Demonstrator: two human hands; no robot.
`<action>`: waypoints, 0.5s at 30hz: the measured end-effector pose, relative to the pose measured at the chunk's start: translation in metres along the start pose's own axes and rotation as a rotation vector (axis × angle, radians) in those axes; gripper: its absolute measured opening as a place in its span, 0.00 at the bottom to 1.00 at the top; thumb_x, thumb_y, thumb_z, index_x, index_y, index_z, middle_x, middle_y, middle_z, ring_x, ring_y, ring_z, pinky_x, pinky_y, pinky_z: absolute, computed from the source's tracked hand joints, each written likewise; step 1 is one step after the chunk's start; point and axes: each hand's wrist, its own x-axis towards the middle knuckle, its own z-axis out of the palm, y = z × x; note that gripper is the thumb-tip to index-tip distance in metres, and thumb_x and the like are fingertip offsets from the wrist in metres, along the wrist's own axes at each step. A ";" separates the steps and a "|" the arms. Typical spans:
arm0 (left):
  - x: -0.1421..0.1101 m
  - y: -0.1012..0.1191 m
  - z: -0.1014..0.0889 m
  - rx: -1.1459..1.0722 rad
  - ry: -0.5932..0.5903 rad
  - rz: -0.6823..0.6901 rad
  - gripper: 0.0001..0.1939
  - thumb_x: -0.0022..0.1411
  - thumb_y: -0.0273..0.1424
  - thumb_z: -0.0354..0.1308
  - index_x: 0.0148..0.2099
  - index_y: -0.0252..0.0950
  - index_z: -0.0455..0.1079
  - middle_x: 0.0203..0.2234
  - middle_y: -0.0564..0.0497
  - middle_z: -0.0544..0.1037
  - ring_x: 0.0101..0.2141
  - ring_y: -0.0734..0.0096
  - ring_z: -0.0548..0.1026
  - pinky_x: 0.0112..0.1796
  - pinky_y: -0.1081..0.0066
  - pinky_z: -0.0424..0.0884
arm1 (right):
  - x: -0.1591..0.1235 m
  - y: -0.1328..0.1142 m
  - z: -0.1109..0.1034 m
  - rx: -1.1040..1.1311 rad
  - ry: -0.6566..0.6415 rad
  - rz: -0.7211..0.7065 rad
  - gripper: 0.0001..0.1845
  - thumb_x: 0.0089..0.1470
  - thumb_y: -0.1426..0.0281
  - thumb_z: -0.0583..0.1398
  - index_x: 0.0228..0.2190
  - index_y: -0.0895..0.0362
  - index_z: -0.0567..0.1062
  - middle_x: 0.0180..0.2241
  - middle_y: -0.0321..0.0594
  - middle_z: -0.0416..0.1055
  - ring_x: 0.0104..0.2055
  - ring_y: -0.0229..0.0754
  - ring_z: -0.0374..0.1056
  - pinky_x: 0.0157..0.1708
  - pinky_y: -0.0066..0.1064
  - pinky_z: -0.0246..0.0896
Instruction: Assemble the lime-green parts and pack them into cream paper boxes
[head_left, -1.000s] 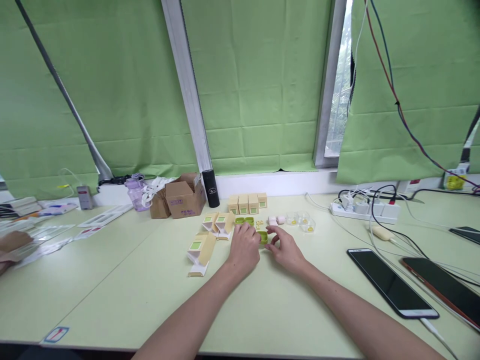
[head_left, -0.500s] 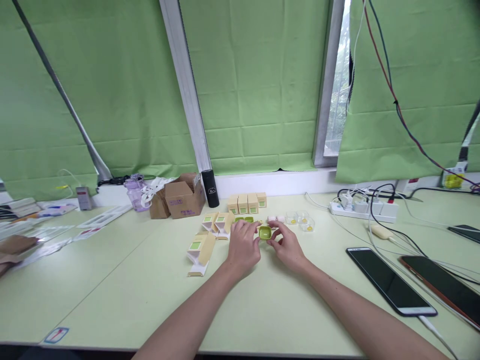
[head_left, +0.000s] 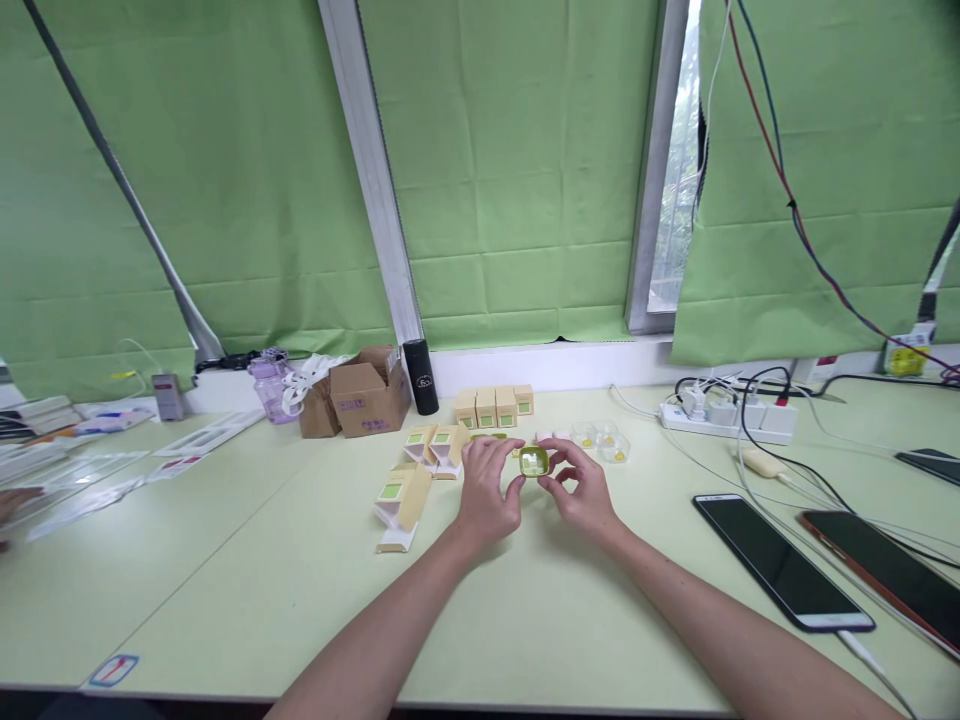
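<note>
We hold a small green case [head_left: 534, 461] at the middle of the scene, above the far half of the bench [head_left: 300, 590], its face turned toward us. The fingers of our left hand [head_left: 489, 495] are closed on its left edge, and those of our right hand [head_left: 581, 490] pinch its right edge. Just beyond the hands, a bit of another green piece [head_left: 487, 436] shows, partly hidden. To the left of our left hand lie three cartons with white flaps out [head_left: 406, 490]; farther back stand four closed cartons [head_left: 486, 407] in a row. Beyond our right hand are clear cups [head_left: 616, 452] with yellow bits inside. Farther left we see a cardboard box [head_left: 367, 400] beside a black cylinder [head_left: 421, 380]; at right, two phones [head_left: 784, 560] lie near a power strip [head_left: 727, 424].
</note>
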 end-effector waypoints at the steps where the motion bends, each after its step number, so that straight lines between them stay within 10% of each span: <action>1: 0.000 0.000 0.000 -0.007 0.005 0.010 0.24 0.60 0.23 0.57 0.58 0.42 0.65 0.50 0.45 0.78 0.51 0.52 0.70 0.53 0.52 0.63 | 0.000 -0.001 0.000 0.004 0.002 -0.005 0.19 0.53 0.71 0.62 0.48 0.49 0.75 0.43 0.41 0.75 0.38 0.42 0.71 0.31 0.32 0.70; 15: 0.002 0.001 -0.003 -0.011 0.035 0.023 0.20 0.62 0.24 0.58 0.56 0.42 0.68 0.49 0.46 0.80 0.49 0.54 0.72 0.52 0.52 0.64 | -0.002 -0.005 0.000 0.028 0.019 -0.017 0.17 0.58 0.65 0.64 0.49 0.50 0.72 0.46 0.43 0.75 0.37 0.43 0.72 0.32 0.33 0.72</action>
